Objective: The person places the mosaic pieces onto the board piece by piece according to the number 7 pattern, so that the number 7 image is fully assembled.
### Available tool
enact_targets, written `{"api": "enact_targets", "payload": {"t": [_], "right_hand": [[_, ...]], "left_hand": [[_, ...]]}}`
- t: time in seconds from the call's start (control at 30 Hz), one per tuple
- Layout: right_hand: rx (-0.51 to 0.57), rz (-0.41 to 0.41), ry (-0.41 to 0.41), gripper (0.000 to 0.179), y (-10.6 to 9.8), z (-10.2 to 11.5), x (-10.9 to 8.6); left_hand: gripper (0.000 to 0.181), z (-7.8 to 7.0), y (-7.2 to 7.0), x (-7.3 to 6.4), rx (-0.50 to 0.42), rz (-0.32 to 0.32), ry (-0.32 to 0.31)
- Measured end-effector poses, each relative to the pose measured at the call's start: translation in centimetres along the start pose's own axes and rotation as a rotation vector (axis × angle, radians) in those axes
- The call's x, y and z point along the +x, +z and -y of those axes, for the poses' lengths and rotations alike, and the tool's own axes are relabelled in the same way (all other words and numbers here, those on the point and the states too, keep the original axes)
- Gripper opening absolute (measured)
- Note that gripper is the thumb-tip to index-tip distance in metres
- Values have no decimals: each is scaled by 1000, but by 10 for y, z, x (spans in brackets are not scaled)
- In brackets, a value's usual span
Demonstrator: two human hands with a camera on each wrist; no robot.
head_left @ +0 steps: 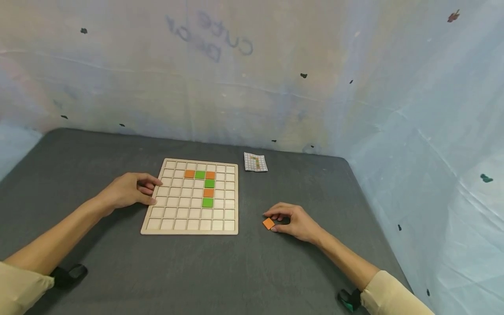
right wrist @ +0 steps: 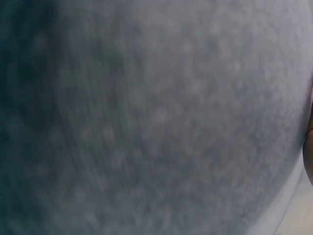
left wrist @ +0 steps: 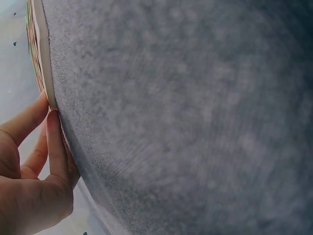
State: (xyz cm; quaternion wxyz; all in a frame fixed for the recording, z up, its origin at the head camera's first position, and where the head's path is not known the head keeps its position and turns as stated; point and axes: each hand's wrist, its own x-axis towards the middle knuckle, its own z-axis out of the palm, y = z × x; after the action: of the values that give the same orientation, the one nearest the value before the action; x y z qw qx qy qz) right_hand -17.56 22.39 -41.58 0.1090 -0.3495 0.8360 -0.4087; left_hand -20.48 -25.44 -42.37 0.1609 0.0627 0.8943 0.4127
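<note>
A square wooden grid board [head_left: 189,232] lies flat on the dark table, bearing three orange tiles and three green tiles in a row that turns downward. My left hand [head_left: 130,190] holds the board's left edge, thumb and fingertips against the rim; the left wrist view shows the fingers [left wrist: 57,147] at that edge [left wrist: 45,58]. Right of the board, my right hand [head_left: 297,222] has a loose orange square tile [head_left: 268,223] between thumb and forefinger, low at the tabletop. In the right wrist view only a sliver of the hand shows at the right edge.
A small printed card [head_left: 255,162] with a grid pattern lies behind the board, to its right. Grey cloth covers the table [head_left: 252,271]. Pale sheeting [head_left: 275,109] with dark marks hangs behind it and along the right side.
</note>
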Motion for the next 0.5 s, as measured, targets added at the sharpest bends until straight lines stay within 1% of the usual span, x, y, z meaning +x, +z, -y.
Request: {"api": "enact_targets", "payload": {"t": [0.17,0.3,0.37,0.5], "right_hand": [[-9,-20,-10,32,0,-2,2],[-26,-55,-13,30,4,-11,2],[-43,-85,-3,29,8,-19,2],[-71,-133,43,28,15,-31,1]], "left_hand": [[59,1,0,1,3,-6,6],[59,1,0,1,9,-2,3],[60,2,0,1,7,0,0],[58,1,1,0,4,0,-5]]}}
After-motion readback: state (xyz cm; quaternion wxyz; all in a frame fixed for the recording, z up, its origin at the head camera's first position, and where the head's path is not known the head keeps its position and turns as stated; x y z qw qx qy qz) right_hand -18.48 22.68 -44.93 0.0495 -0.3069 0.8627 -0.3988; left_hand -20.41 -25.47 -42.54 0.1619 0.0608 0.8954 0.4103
